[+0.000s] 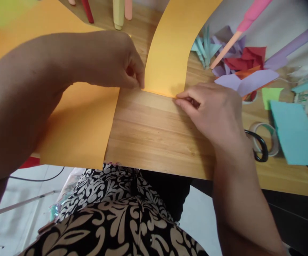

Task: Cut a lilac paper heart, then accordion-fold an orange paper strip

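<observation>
A strip of yellow-orange paper point(172, 53) rises from the wooden table and curves up and back to the right. Its near edge looks narrowly folded. My left hand point(127, 64) pinches the left corner of that edge, fingers closed. At the right corner, my right hand point(209, 106) pinches the same edge between thumb and fingertip. Under my left forearm lies a larger orange paper sheet point(84, 124), its front edge reaching slightly past the table edge.
Scissors with a black handle point(262, 149) and a tape roll point(273, 138) lie beside my right wrist. Farther right is a turquoise paper piece point(298, 131). Folded paper scraps point(246, 58) and a pink stick point(247, 25) are behind. A pale yellow marker point(118, 14) stands at the back.
</observation>
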`<state>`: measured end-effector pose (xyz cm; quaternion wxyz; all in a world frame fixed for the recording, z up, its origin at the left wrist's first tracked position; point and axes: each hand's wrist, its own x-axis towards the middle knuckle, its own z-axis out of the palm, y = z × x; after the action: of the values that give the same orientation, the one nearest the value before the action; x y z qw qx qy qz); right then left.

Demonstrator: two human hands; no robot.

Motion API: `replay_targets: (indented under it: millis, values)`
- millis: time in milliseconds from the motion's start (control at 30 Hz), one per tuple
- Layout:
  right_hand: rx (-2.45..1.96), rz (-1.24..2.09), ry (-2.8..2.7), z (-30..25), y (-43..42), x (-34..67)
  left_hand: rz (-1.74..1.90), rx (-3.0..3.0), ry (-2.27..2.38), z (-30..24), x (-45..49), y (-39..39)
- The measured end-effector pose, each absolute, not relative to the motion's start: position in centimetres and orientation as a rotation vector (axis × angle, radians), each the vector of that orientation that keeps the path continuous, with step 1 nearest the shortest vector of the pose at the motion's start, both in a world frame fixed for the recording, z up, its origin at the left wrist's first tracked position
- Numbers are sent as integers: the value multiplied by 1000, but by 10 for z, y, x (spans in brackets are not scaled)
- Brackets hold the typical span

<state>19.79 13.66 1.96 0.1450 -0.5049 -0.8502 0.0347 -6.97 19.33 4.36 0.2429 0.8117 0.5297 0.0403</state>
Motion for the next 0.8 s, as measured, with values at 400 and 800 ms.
replay_targets:
  millis: [400, 800]
  values:
    - [-1453, 58, -2421, 14, 140, 193, 323, 2441, 1348, 37, -41, 176]
    - [-1255, 306, -2173, 13, 144, 197, 648, 2281, 1234, 34, -39, 175]
